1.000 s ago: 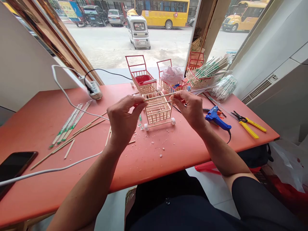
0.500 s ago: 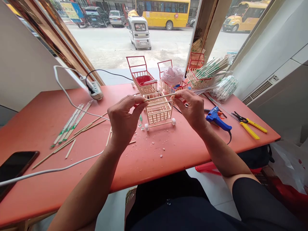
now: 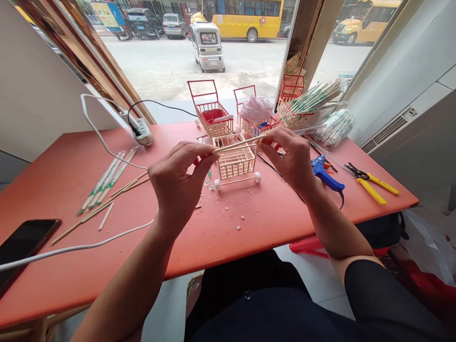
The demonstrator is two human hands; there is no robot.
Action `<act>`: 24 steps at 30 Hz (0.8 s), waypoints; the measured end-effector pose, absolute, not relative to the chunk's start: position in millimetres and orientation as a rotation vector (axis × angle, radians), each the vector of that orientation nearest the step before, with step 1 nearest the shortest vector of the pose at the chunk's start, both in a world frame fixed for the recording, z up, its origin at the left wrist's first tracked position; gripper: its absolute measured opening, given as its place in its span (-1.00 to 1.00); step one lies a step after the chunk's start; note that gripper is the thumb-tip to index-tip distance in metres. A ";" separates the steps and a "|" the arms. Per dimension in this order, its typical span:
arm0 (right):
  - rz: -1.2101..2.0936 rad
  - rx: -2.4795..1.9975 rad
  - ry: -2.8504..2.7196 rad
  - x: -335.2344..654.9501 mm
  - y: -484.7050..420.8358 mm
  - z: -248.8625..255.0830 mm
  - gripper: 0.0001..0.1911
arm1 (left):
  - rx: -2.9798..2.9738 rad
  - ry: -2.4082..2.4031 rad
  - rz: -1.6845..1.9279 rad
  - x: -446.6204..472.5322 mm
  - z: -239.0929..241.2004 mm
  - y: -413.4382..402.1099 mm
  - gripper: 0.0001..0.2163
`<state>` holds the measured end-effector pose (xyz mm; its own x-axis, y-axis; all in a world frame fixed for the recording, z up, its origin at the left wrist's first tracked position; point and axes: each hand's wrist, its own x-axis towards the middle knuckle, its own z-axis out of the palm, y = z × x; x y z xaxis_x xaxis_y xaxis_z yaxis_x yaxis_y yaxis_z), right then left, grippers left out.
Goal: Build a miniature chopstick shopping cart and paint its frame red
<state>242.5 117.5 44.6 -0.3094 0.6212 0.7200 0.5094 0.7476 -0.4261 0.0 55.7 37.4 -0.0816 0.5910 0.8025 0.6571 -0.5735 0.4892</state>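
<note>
A thin wooden stick (image 3: 238, 144) runs between my two hands above a small cream toy shopping cart (image 3: 235, 164) with white wheels. My left hand (image 3: 178, 183) pinches the stick's left end between thumb and fingers. My right hand (image 3: 290, 156) pinches its right end. The stick tilts slightly up to the right and lies across the cart's top rim. The cart stands on the orange-red table (image 3: 249, 223).
Two red-handled mini carts (image 3: 210, 111) and a basket of wrapped chopsticks (image 3: 309, 102) stand at the back. A blue glue gun (image 3: 326, 175) and yellow pliers (image 3: 372, 185) lie right. Loose chopsticks (image 3: 107, 183), a white cable (image 3: 71, 247) and a phone (image 3: 21, 242) lie left.
Both hands have lifted the stick a little and tilted its right end up. My left hand has drawn slightly back toward me. The cart has stayed in place.
</note>
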 end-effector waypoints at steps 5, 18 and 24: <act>0.287 -0.924 -2.194 251.8 109.3 47.3 -0.85 | -2.179 -1.552 -1.793 -2.3 18.1 38.1 -0.94; 0.827 -0.990 -2.092 260.4 94.6 -0.9 -0.67 | -2.402 -1.983 -2.153 2.2 -25.0 30.3 -0.92; 0.937 -0.939 -1.956 257.7 96.1 -11.1 -0.42 | -2.420 -2.055 -2.219 3.3 -31.3 33.0 -0.91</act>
